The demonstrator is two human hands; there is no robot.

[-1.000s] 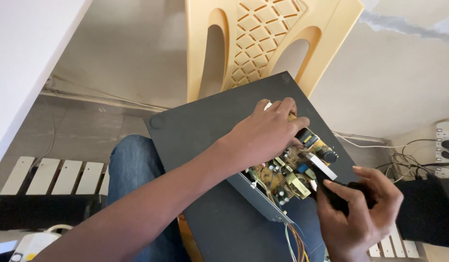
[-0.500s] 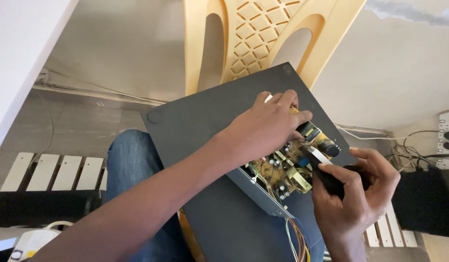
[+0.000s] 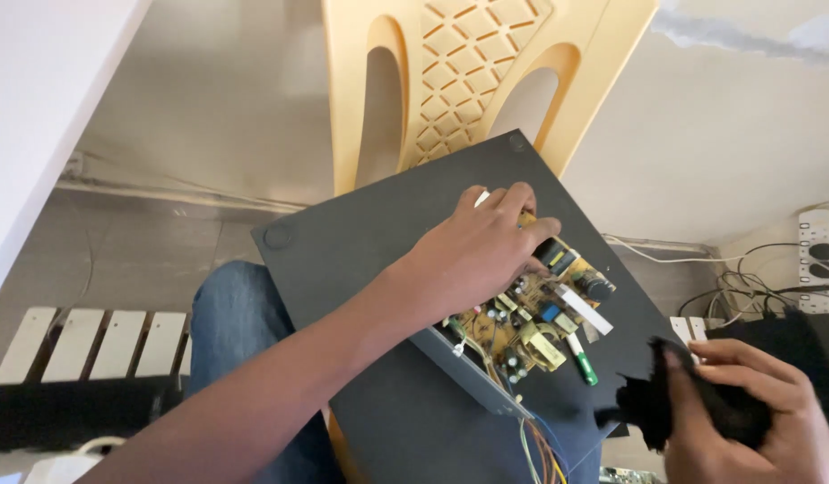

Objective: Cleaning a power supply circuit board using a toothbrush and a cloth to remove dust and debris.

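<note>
Two big shapes fill the frame: a tan lattice-backed plastic chair [image 3: 450, 81] at top centre and a flat dark grey panel [image 3: 360, 251] across the person's lap. At centre, the left hand [image 3: 473, 255] reaches in from lower left, its grip pressed down on a yellow circuit board [image 3: 531, 323] in a metal tray. At lower right, the right hand [image 3: 755, 403] clutches a crumpled black cloth [image 3: 652, 403].

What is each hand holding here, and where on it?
The left hand grips the circuit board at its far end. The right hand bunches a black cloth; part held unclear.
</note>
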